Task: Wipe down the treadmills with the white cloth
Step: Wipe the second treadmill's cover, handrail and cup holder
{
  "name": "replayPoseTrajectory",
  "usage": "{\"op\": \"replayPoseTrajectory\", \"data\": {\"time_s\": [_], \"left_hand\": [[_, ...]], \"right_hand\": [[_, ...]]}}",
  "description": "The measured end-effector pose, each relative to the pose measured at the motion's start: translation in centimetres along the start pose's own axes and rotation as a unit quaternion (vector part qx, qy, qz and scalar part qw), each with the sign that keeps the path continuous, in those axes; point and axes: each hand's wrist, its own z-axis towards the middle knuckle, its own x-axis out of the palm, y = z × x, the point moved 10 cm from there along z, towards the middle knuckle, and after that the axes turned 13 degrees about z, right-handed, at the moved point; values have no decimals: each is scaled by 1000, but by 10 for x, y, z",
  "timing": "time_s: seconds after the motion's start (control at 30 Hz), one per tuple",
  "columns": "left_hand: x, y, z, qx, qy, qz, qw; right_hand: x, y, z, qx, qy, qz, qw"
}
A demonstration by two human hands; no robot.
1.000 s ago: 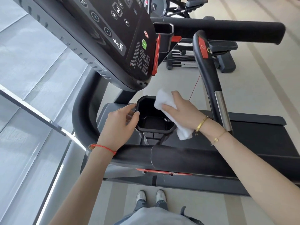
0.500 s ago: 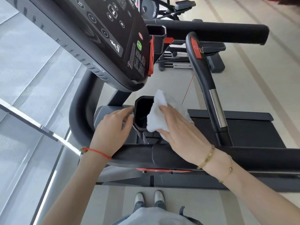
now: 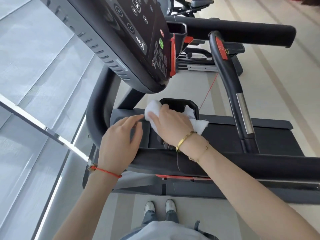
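Your right hand [image 3: 170, 125] presses the soft, crumpled white cloth [image 3: 152, 110] onto the left rim of the black moulded plastic cup holder [image 3: 180, 101] on the matte black treadmill [image 3: 259, 161], fingers curled round the cloth. Your left hand [image 3: 121, 141] rests just beside it, fingers loose and slightly spread, holding nothing.

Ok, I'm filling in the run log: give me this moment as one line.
right hand presses white cloth on cup holder rim | left hand open beside it | treadmill wipe under way
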Motion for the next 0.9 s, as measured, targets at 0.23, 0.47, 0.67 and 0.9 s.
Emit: {"op": "replayPoseTrajectory", "data": {"time_s": [0.23,0.47,0.67,0.9], "left_hand": [[-2,-1,-1,5,-12,26,1000],[0,-4,-2,22,27,-5,999],[-4,-13,-9,58,35,-34,997],[-1,-38,-20,111,51,-46,991]], "right_hand": [[1,-2,-17,-34,-17,12,999],[-12,-7,-40,-119,53,81,988],[-16,-19,-72,-110,154,167,968],[-29,-23,-116,-116,71,158,978]]}}
